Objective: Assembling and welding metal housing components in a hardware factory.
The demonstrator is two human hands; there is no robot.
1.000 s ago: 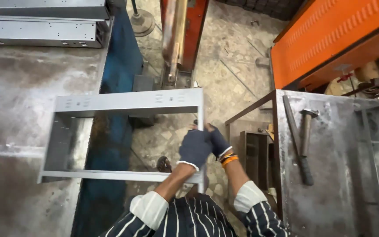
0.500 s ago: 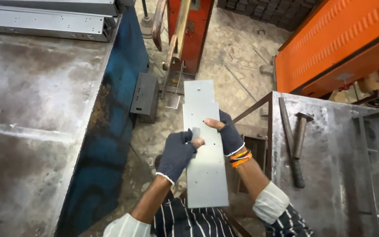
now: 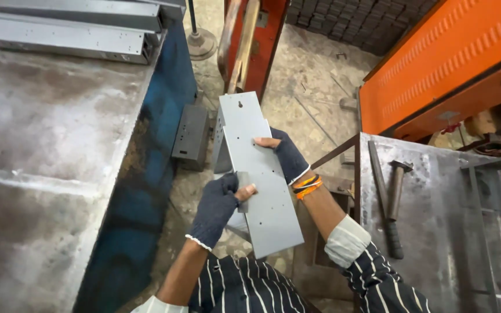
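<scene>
A: Grey sheet-metal panel [image 3: 256,174] sits in mid-air above the floor, between the two surfaces; left hand [image 3: 215,208] and right hand [image 3: 285,155] both clamped on its long edges.

B: Looks stiff, light, sharp-edged; gloved grips on the folded edges seem safest.

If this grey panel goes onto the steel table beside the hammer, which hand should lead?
Probably the right hand: it grips the grey panel on the edge facing the steel table and hammer. The left hand holds the far edge.
</scene>
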